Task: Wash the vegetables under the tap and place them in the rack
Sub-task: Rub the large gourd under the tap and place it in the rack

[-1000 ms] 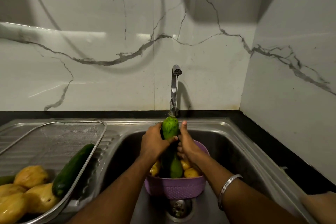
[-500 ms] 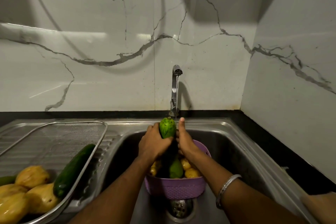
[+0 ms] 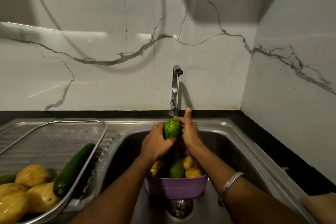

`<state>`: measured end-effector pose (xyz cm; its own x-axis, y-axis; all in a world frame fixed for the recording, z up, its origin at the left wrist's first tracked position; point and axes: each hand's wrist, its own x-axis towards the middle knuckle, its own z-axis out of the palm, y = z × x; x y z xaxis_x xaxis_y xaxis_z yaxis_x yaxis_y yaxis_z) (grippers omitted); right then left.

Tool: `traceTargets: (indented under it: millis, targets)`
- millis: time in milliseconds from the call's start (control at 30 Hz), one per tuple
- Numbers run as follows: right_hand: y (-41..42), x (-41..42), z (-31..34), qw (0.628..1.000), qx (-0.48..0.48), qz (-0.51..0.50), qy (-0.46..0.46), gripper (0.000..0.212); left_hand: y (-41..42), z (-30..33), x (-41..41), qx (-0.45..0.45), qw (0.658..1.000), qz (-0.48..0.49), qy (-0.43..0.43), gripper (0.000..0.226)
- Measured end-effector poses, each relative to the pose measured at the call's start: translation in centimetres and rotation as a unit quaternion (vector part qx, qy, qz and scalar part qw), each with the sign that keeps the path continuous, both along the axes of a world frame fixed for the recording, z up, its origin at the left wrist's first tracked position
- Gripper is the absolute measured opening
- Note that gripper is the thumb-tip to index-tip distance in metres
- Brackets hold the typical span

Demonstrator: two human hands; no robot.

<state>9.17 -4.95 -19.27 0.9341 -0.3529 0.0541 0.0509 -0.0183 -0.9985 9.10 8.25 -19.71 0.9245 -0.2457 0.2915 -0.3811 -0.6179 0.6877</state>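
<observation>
A home kitchen: steel sink [image 3: 241, 143], tap [image 3: 175, 85], marble-tiled wall [image 3: 91, 42].

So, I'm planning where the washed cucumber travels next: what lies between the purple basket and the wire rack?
In the head view, only the steel sink wall and the ribbed drainboard edge lie between the purple basket and the wire rack; nothing stands there.

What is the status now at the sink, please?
Left hand and right hand both grip cucumber under tap stream. Rack holds washed vegetables. Nothing blocks.
</observation>
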Motion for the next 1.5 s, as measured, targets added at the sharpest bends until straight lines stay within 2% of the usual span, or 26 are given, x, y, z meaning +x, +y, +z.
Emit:
traceTargets:
  millis: [133,233,333,400,567,600,667,700,767,833,933,967,1067,1100,1167,1200,1267,1333,1400,1500]
  targets:
    - [0.2,-0.5,-1.7,0.993,0.028,0.053,0.102,0.106,0.1,-0.2,0.0,-0.016,1.0,0.011,0.012,0.064]
    - [0.1,0.0,-2.5,0.991,0.024,0.052,0.119,0.137,0.0,-0.1,-0.2,-0.01,1.0,0.008,0.016,0.066]
    - [0.2,0.0,-0.5,0.999,-0.014,0.008,0.039,0.122,0.0,0.0,0.0,-0.003,1.0,0.0,0.009,0.066]
    - [0.1,-0.2,0.1,1.0,-0.011,0.012,0.026,0.119,0.0,-0.2,0.1,0.007,1.0,0.002,-0.004,0.069]
    - [0.0,-1.2,-1.5,0.99,0.028,0.081,0.113,0.083,0.0,-0.3,0.1,0.018,0.997,0.042,-0.054,0.073]
    - [0.1,-1.0,-1.7,0.99,0.02,0.081,0.113,0.089,0.0,-0.5,0.2,0.016,0.997,0.044,-0.062,0.073]
    - [0.2,-0.6,-1.3,0.993,0.02,0.052,0.103,0.119,0.0,-0.3,0.0,0.027,0.997,0.04,-0.065,0.074]
    - [-0.1,0.1,-1.3,0.996,0.018,0.044,0.082,0.122,-0.1,-0.1,-0.1,0.039,0.996,0.042,-0.064,0.076]
    - [-0.4,0.1,-0.2,0.997,0.007,0.032,0.068,0.107,-0.3,0.1,-0.3,0.057,0.996,0.044,-0.055,0.078]
    - [-0.8,-0.3,0.1,0.996,0.032,0.032,0.078,0.089,-0.4,0.2,-0.4,0.052,0.998,0.036,-0.027,0.07]
    - [-1.0,-1.4,-1.0,0.988,0.027,0.072,0.134,0.072,-0.5,0.3,-0.4,-0.084,0.994,-0.028,0.065,0.035]
    - [-0.9,-1.2,-1.4,0.985,0.028,0.08,0.147,0.073,-0.5,0.4,-0.4,-0.103,0.99,-0.043,0.084,0.034]
    - [-0.5,-0.6,-0.9,0.992,0.025,0.054,0.11,0.09,-0.3,0.0,0.3,-0.13,0.985,-0.077,0.088,0.056]
    - [-0.4,-0.6,-0.3,0.996,0.001,0.04,0.086,0.083,-0.2,0.0,0.3,-0.122,0.987,-0.076,0.076,0.062]
    - [-0.5,-1.0,0.3,0.999,-0.045,0.012,0.022,0.056,-0.1,-0.1,0.3,-0.111,0.99,-0.062,0.054,0.07]
    - [-0.5,-0.9,-0.1,0.998,-0.055,0.019,0.015,0.051,-0.1,-0.2,0.2,-0.104,0.992,-0.053,0.038,0.074]
    - [0.0,-1.2,-1.0,0.997,-0.039,0.047,0.052,0.065,-0.1,-0.2,0.1,-0.085,0.996,-0.033,0.014,0.078]
    - [-0.1,-1.2,-2.5,0.99,0.033,0.076,0.113,0.086,-0.3,-0.1,-0.2,-0.069,0.997,-0.026,-0.002,0.077]
    - [0.0,-1.4,-2.3,0.986,0.09,0.057,0.131,0.077,-0.4,0.0,-0.3,-0.047,0.998,-0.031,-0.012,0.075]
    - [0.4,-1.1,-0.6,0.993,0.049,0.018,0.109,0.069,-0.3,0.5,-0.5,-0.029,0.998,-0.047,0.028,0.065]
